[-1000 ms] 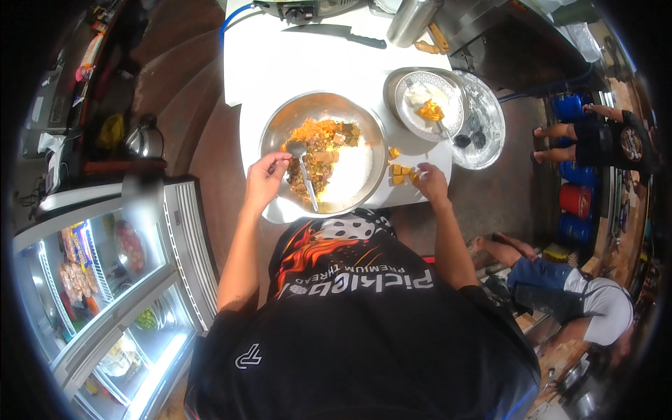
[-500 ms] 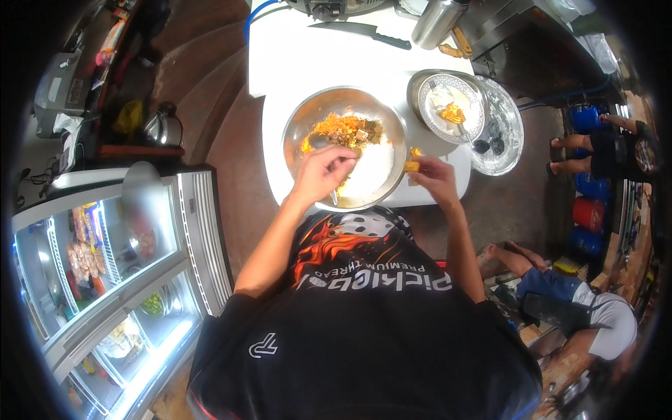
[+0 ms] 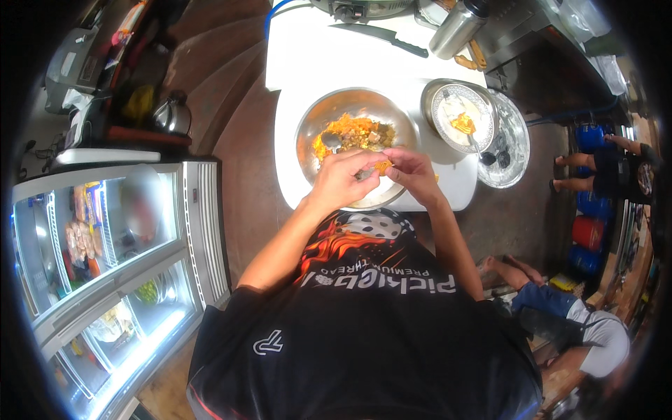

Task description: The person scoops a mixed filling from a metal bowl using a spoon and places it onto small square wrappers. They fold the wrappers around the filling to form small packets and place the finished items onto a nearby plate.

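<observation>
White tabletop (image 3: 315, 59) lies beneath a small yellow-orange piece (image 3: 383, 166).

**Yellow Piece (image 3: 383, 166) Held Over Steel Bowl (image 3: 307, 133)**

Small and blocky, the piece is pinched at the fingertips of the right hand (image 3: 418, 176), just beside those of the left hand (image 3: 339, 180), above the bowl's near side. Wide and round, the bowl holds a loose orange-and-brown mixture (image 3: 355, 127); a spoon (image 3: 331, 140) rests at its left.
</observation>
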### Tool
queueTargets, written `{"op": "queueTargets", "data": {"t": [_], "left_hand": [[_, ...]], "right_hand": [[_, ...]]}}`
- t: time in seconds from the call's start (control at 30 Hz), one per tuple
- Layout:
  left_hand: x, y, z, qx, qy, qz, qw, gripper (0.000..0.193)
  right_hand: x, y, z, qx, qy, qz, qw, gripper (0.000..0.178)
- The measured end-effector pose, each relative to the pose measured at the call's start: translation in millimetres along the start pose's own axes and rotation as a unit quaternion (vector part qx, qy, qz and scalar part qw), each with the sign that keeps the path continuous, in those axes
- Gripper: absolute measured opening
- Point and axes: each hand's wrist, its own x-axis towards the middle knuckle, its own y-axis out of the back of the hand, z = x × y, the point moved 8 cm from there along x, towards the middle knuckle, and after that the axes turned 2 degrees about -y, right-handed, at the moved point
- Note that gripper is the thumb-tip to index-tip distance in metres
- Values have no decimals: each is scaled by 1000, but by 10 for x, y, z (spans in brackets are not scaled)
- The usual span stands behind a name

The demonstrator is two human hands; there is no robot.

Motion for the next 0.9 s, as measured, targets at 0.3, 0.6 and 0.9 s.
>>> {"op": "queueTargets", "data": {"t": [0.3,0.6,0.9], "left_hand": [[-33,22,-29,-33,12,21,999,25],[-10,20,-33,4,42,2,999,19],[-64,64,-253,-64,183,57,979,19]], "right_hand": [[28,-89,-82,-8,6,-14,1000,30],[36,-104,-112,-55,-21,-27,998,28],[20,-119,30,36,-13,49,998,17]]}}
